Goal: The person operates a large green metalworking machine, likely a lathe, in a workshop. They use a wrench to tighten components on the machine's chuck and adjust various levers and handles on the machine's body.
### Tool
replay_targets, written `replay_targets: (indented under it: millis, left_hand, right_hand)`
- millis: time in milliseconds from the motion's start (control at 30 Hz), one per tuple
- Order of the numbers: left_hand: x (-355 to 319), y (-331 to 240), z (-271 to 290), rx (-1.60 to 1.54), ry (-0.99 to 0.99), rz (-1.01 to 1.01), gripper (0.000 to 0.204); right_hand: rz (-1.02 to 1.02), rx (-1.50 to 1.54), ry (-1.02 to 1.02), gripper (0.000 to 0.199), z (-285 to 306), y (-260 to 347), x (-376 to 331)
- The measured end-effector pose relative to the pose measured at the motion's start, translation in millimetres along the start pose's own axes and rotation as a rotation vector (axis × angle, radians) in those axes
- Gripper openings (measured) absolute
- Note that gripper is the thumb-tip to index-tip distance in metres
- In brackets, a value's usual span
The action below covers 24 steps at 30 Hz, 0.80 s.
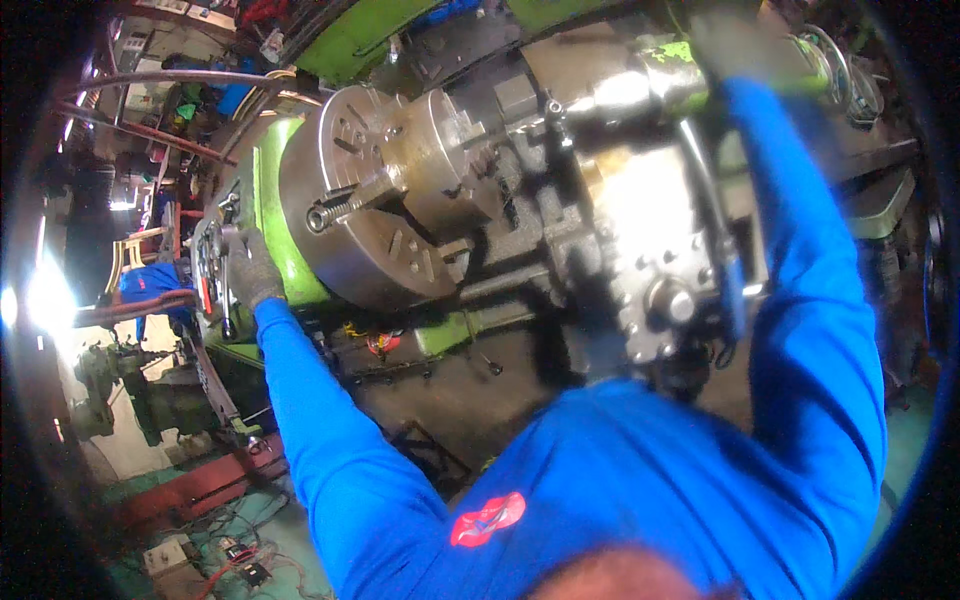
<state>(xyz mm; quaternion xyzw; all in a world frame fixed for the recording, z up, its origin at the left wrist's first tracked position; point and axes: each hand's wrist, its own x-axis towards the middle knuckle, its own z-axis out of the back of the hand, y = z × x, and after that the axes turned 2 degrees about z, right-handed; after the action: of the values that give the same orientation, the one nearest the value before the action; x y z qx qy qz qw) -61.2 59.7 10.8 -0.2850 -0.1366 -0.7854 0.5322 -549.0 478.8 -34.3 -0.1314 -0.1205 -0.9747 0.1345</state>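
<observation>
Right hand (733, 45), between one and two o'clock: motion-blurred; its grip and its contact with the green-patched housing (672, 58) cannot be determined. Left hand (254, 275), nine o'clock: dark; its fingers merge with the small tools (208, 265) alongside, so contact is unreadable. Metal block (645, 195), two o'clock: surface detail is lost in glare. Head (620, 578), five o'clock: blurred and cut off by the lower edge. Green panel (350, 40), eleven o'clock: cut off by the upper edge. Chest patch (488, 518), six o'clock: markings are blurred. Small parts among cables (275, 555), seven o'clock: too small to identify.
</observation>
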Motion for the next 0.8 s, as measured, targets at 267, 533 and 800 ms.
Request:
replay_targets:
  millis: [267,533,800]
  left_hand:
    - [2,88,-31,-0.015,-0.153,-0.091,0.030]
    - [6,38,-4,-0.365,-0.179,-0.165,0.024]
    - [23,134,-95,-0.092,-0.347,-0.296,0.026]
  right_hand:
    - [0.149,0.066,0.071,0.050,-33,-3,20]
    - [0.110,0.320,0.035,0.059,-54,-51,53]
    - [0.259,1.043,-0.315,0.039,107,-92,-66]
